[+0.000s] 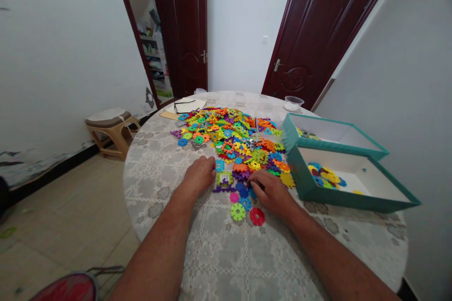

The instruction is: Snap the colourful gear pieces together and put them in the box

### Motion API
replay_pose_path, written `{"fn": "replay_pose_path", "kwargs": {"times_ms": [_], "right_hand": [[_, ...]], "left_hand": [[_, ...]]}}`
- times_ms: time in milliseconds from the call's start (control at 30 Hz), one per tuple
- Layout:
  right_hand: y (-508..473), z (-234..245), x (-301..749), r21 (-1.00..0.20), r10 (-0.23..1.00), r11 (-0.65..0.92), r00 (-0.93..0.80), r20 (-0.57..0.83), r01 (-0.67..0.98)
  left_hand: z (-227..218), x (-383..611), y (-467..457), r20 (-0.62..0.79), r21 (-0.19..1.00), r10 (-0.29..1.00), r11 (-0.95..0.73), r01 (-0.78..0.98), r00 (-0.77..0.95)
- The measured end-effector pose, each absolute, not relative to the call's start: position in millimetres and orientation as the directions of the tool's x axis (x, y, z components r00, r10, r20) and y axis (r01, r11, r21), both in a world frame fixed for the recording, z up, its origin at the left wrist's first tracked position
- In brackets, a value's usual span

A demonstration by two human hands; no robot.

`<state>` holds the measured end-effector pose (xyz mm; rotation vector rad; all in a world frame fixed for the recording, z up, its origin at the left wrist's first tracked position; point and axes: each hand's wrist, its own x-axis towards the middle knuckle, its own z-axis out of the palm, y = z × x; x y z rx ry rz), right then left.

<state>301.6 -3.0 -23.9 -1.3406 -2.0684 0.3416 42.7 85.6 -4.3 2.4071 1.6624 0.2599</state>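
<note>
A heap of colourful plastic building pieces (226, 127), many of them notched discs and squares, covers the middle of the table. At its near left edge my left hand (200, 172) rests on the cloth with fingers curled in; whatever they may hold is hidden. Close to its knuckles lie a light blue piece (220, 165) and a lime square piece (224, 178). My right hand (269, 186) reaches into the near right edge, fingers bent over purple pieces (242, 175) and dark blue discs (242, 189). Nearer me are a lime disc (238, 212) and a red disc (257, 217).
Two teal boxes stand at the right; the near box (353, 198) holds several yellow, blue and brown discs (326, 175). Eyeglasses (183, 105) lie on paper at the back left. A clear plastic bowl (294, 102) sits at the table's far edge.
</note>
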Motion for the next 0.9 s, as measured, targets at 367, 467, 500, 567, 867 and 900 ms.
{"fn": "replay_pose_path", "kwargs": {"times_ms": [367, 467, 500, 567, 867, 900], "right_hand": [[-0.2, -36.8, 302.6, -0.496, 0.852, 0.507, -0.321, 0.414, 0.705], [0.8, -36.9, 303.0, -0.493, 0.850, 0.510, -0.324, 0.415, 0.705], [1.1, -36.7, 303.0, -0.494, 0.850, 0.510, -0.324, 0.416, 0.704], [1.3, -36.3, 302.9, -0.496, 0.849, 0.512, -0.327, 0.415, 0.702], [0.6, -36.2, 303.2, -0.493, 0.849, 0.511, -0.327, 0.414, 0.704], [0.2, -35.9, 303.0, -0.491, 0.848, 0.514, -0.329, 0.415, 0.703]], "left_hand": [[-12.0, 40.4, 89.2, 0.037, 0.300, 0.919, -0.385, 0.873, 0.392], [-11.3, 42.2, 90.2, 0.023, 0.276, 0.936, -0.345, 0.897, 0.352], [-11.2, 42.6, 90.6, 0.027, 0.272, 0.939, -0.336, 0.902, 0.342], [-11.9, 42.7, 91.6, 0.045, 0.271, 0.940, -0.338, 0.901, 0.339], [-21.5, 39.3, 93.1, 0.071, 0.343, 0.930, -0.362, 0.867, 0.360], [-22.4, 38.9, 94.2, 0.077, 0.368, 0.936, -0.347, 0.863, 0.343]]}}
